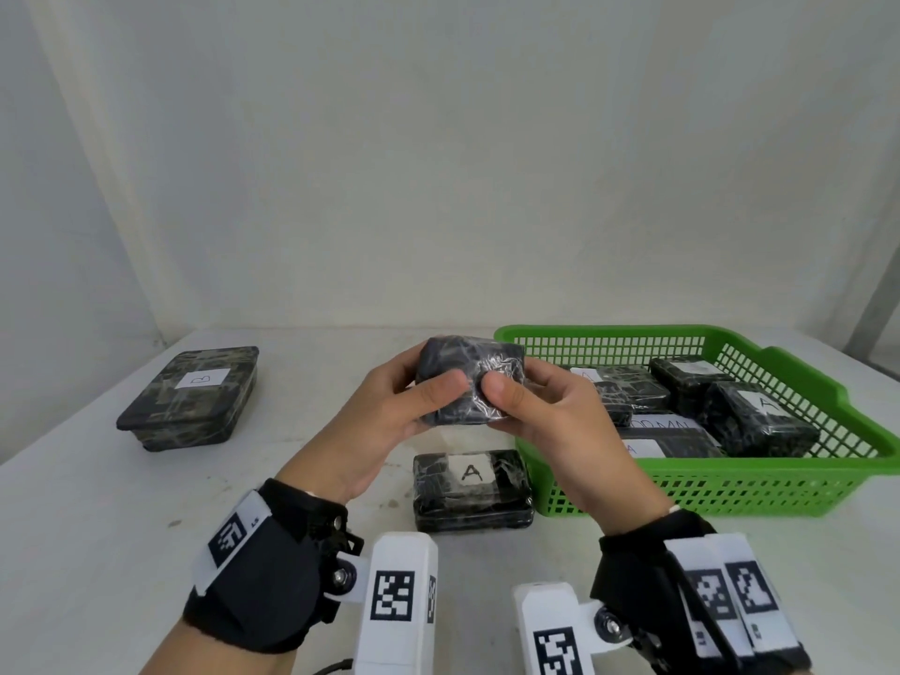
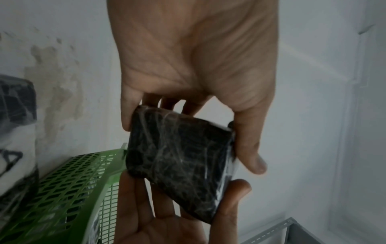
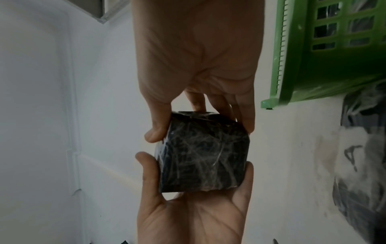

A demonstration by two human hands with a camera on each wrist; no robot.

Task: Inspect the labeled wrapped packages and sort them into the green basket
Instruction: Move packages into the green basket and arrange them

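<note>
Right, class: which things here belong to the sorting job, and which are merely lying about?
Job:
- held package, gripped by left hand and right hand
- package marked A
- package marked B
- green basket

Lying about:
- table
- white backdrop

A plain pale wall (image 1: 438, 163) is seen behind the white surface (image 1: 97, 504), which is stained in places; what may be a grey metal frame (image 1: 876, 304) stands at the right.
</note>
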